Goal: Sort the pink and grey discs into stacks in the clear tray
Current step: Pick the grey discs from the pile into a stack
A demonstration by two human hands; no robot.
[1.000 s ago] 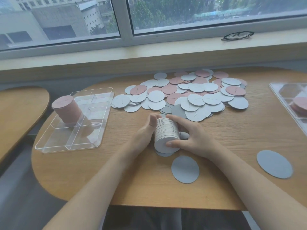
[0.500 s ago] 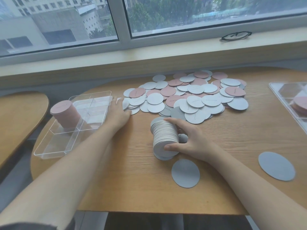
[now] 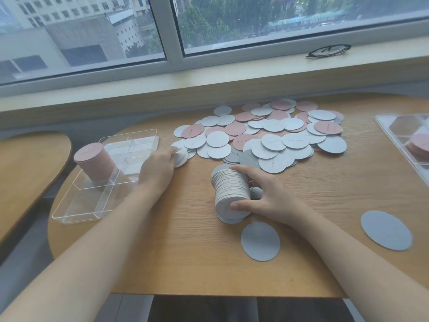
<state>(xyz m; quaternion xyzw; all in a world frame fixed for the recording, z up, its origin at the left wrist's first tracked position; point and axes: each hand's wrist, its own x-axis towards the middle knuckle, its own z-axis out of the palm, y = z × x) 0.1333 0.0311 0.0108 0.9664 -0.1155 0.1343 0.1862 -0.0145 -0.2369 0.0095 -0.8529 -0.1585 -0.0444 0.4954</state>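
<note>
Clear tray (image 3: 76, 212): we see 1 pink stack (image 3: 94, 162) standing in a far-left compartment.
Left hand (image 3: 157, 167): fingers at the pile's left edge; whether they hold a disc, we cannot tell.
Right hand (image 3: 267, 196): fingers curled around the grey stack (image 3: 231, 194) on the surface.
Loose pile (image 3: 267, 135): many discs unsorted.

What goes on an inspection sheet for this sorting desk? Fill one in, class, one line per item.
Surface: wooden table, round-edged.
Job's things: clear tray holding a pink stack; grey stack on its side on the table; loose pile of discs behind it.
Clutter: two single grey discs near the front edge; second tray at right.
Grips: left hand touches discs at the pile's edge; right hand grips the grey stack.
Cables: nothing seen.
Surroundings: window, glasses on the sill.
</note>
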